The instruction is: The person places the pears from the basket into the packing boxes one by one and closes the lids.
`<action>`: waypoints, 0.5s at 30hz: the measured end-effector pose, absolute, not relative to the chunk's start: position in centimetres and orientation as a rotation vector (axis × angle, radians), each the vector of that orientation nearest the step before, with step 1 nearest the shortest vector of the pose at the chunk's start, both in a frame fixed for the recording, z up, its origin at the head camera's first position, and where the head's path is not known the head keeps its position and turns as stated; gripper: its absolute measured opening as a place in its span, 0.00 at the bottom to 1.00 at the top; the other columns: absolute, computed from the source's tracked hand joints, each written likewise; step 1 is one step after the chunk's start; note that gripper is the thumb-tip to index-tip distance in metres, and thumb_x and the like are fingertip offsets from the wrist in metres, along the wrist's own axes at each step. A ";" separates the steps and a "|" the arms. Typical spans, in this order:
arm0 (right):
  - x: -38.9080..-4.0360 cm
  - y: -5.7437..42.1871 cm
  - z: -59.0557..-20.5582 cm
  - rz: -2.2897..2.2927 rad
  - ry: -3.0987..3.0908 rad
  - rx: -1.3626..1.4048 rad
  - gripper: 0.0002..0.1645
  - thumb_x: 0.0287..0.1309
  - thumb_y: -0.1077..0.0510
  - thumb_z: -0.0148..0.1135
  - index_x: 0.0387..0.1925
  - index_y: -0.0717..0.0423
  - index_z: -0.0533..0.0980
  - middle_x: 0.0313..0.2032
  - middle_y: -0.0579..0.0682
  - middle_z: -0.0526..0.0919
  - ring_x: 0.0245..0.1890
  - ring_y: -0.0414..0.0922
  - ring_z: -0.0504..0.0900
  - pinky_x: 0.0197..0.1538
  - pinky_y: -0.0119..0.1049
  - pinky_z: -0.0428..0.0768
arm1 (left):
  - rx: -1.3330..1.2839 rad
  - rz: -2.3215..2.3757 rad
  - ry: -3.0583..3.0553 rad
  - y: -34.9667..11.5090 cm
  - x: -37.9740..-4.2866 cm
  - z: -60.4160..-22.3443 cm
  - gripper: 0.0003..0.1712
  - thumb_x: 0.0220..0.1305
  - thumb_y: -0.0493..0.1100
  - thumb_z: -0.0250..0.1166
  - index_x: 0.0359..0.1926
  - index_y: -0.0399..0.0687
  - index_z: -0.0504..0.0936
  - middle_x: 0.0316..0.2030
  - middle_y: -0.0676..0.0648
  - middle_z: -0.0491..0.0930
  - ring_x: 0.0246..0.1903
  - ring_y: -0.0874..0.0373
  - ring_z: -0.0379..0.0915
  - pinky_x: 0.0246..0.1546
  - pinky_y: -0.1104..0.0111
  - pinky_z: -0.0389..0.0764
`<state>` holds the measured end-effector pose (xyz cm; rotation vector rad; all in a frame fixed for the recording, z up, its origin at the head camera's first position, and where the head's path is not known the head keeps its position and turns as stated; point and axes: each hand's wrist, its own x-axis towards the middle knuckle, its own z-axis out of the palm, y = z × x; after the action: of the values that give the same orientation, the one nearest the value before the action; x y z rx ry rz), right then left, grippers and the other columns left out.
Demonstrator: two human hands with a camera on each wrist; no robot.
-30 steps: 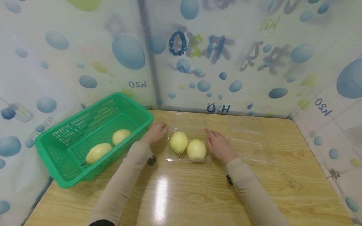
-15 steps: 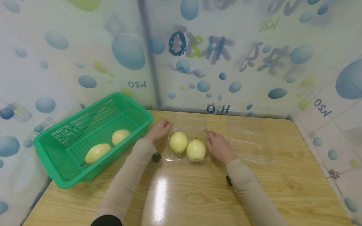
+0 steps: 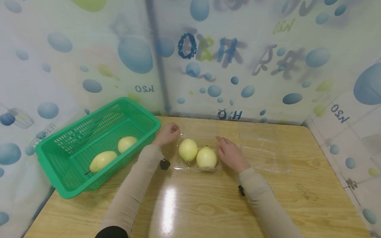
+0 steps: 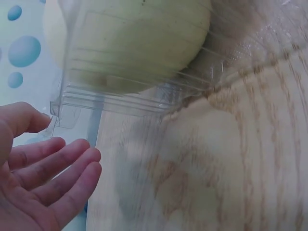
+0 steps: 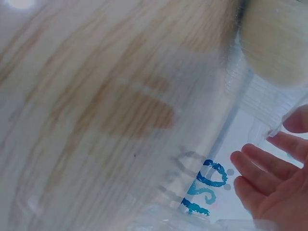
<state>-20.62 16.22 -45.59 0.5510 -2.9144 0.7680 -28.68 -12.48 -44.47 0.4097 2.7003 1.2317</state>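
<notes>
Before a bubble-printed wall (image 3: pixel 256 19), an open clear box (image 3: pixel 181 169) holding two pears (image 3: pixel 188 150) sat on a wooden table (image 3: pixel 220 205), between a green basket (image 3: pixel 89 127) and another clear container (image 3: pixel 257 148). Its thin plastic looked light, springy, easily creased, best taken by the rim corners; the basket crowded the left, with sliding room toward the front. From the left wrist, the left hand (image 4: pixel 53 171) reached a corner, any pinch by thumb and forefinger too unclear to call. From the right wrist, the right hand's (image 5: pixel 276 178) thumb and forefinger pinched another corner.

light-brown wood-grain tabletop (image 3: pixel 214 208) | left: green rectangular slotted plastic basket (image 3: pixel 89 129) | centre: clear rectangular plastic box (image 3: pixel 196 169) | right: second clear plastic box (image 3: pixel 259 148)
</notes>
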 end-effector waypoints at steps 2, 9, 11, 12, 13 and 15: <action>-20.6 16.3 -45.5 0.830 -2.918 0.543 0.27 0.66 0.63 0.51 0.65 0.65 0.65 0.60 0.66 0.71 0.57 0.62 0.73 0.59 0.54 0.72 | 0.410 1.250 2.705 -12.5 -28.6 -44.4 0.15 0.69 0.39 0.56 0.49 0.29 0.73 0.46 0.32 0.77 0.49 0.39 0.74 0.51 0.53 0.76; -20.9 16.6 -45.2 1.060 -2.909 0.486 0.27 0.64 0.65 0.54 0.64 0.68 0.65 0.61 0.66 0.70 0.60 0.62 0.69 0.62 0.55 0.68 | 0.414 1.300 2.687 -12.4 -28.5 -44.3 0.14 0.67 0.36 0.58 0.49 0.29 0.73 0.45 0.32 0.77 0.48 0.39 0.74 0.51 0.53 0.77; -21.2 16.8 -45.0 1.124 -2.888 0.467 0.28 0.63 0.65 0.55 0.64 0.70 0.65 0.60 0.68 0.71 0.60 0.63 0.69 0.62 0.56 0.68 | 0.426 1.305 2.691 -12.4 -28.5 -44.1 0.14 0.67 0.35 0.58 0.48 0.28 0.73 0.45 0.31 0.77 0.47 0.38 0.75 0.50 0.52 0.77; -21.5 16.9 -45.0 1.149 -2.882 0.460 0.29 0.63 0.65 0.55 0.64 0.71 0.64 0.60 0.69 0.70 0.60 0.64 0.69 0.62 0.56 0.68 | 0.432 1.309 2.693 -12.4 -28.5 -44.1 0.14 0.66 0.35 0.58 0.48 0.28 0.73 0.45 0.31 0.77 0.47 0.38 0.75 0.50 0.52 0.77; -21.7 17.0 -44.9 1.187 -2.879 0.441 0.30 0.63 0.65 0.55 0.64 0.71 0.62 0.60 0.69 0.70 0.60 0.64 0.69 0.62 0.56 0.68 | 0.433 1.313 2.694 -12.4 -28.5 -44.0 0.14 0.66 0.35 0.58 0.49 0.28 0.72 0.45 0.31 0.77 0.47 0.38 0.75 0.50 0.52 0.77; -22.2 17.2 -44.8 1.253 -2.881 0.400 0.32 0.63 0.64 0.56 0.66 0.71 0.60 0.60 0.70 0.70 0.60 0.64 0.69 0.62 0.56 0.68 | 0.432 1.314 2.699 -12.3 -28.6 -44.0 0.15 0.66 0.34 0.59 0.49 0.28 0.72 0.45 0.31 0.78 0.47 0.38 0.76 0.49 0.53 0.77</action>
<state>-22.25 17.17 -44.78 0.3998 -2.8812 1.2531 -28.55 -12.34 -44.01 0.4316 2.6992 1.3137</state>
